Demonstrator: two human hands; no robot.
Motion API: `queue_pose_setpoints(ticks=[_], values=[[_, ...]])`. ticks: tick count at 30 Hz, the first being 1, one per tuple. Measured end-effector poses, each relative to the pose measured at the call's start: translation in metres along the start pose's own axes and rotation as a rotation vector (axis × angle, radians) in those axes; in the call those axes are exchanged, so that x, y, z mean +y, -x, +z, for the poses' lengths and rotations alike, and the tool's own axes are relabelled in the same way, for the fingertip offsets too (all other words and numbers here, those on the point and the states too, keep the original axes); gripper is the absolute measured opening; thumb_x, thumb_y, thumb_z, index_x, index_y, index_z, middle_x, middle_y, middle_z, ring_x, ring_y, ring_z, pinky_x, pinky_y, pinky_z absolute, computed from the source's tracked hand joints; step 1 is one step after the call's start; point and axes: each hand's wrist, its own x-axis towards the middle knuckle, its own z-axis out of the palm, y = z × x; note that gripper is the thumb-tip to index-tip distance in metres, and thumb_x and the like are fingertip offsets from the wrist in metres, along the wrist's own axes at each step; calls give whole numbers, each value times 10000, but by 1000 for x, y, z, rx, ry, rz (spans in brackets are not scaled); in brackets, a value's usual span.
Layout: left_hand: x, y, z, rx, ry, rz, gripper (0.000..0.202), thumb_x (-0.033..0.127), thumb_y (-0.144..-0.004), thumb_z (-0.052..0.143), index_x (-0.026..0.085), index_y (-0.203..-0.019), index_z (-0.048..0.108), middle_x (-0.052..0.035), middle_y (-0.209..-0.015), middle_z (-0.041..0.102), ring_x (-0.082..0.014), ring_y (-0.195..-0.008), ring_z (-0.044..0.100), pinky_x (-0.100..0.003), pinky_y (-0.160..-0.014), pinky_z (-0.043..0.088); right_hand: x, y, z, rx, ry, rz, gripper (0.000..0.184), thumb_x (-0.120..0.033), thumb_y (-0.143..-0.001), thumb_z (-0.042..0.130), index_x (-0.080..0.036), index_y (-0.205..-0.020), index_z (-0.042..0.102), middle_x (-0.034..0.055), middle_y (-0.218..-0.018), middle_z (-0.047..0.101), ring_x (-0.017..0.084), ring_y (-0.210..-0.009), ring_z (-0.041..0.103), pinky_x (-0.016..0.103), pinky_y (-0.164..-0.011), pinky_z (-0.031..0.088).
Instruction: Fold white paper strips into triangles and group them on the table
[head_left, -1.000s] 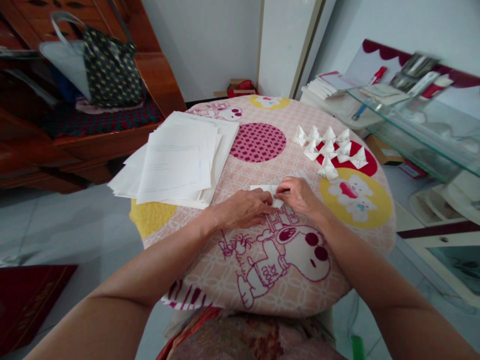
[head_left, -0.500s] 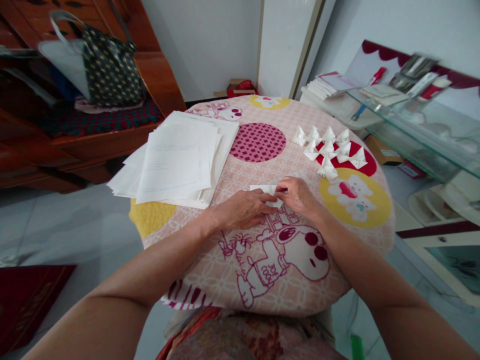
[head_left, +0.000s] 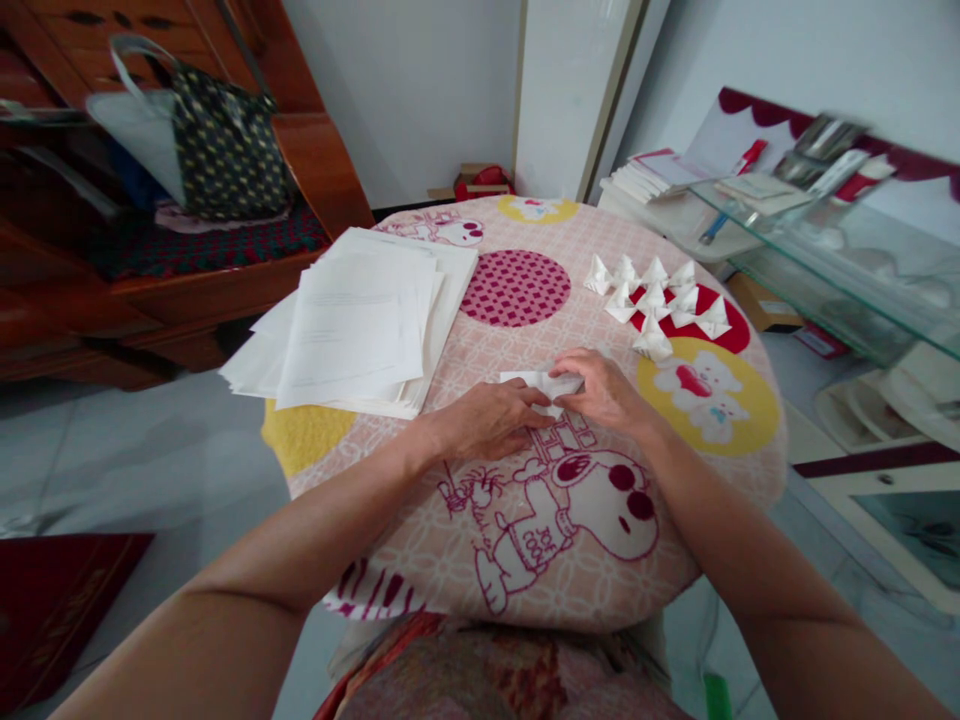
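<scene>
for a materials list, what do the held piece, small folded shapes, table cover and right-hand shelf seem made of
Held piece: likely matte white paper, thin with straight edges.
Small folded shapes: probably paper too, matte, with crisp points.
Table cover: apparently matte printed fabric, slightly fuzzy-looking.
Shelf: glass or clear plastic, glossy, see-through with a greenish edge.

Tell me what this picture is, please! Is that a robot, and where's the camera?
No robot here, just a person's two bare hands. The camera is worn on that person's head, looking forward and down. The right hand holds one end of a small piece of white paper, and the left hand touches it too. On the patterned tablecloth, a pile of paper sheets lies to the left, and small folded paper shapes stand to the right.
</scene>
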Motion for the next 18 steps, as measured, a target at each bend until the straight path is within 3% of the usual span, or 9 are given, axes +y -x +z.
queue_pose_setpoints(ticks=[7,18], values=[[1,0,0,2,-15,-2,390,276,-972,617,322,-1358,644,-39,-1455,620,-257,-1248,604,-365,-936,555,5,4,5,-37,32,-9,380,-69,-692,818,-211,-1035,738,104,-1227,682,282,-1159,625,461,-1036,472],[0,-1,0,-8,-8,-16,409,273,-962,634,321,-1369,646,-50,-1459,621,-269,-1264,592,-374,-928,549,32,0,-15,32,41,93,270,-16,-720,701,-200,-910,759,92,-1071,734,279,-1063,673,466,-984,515]])
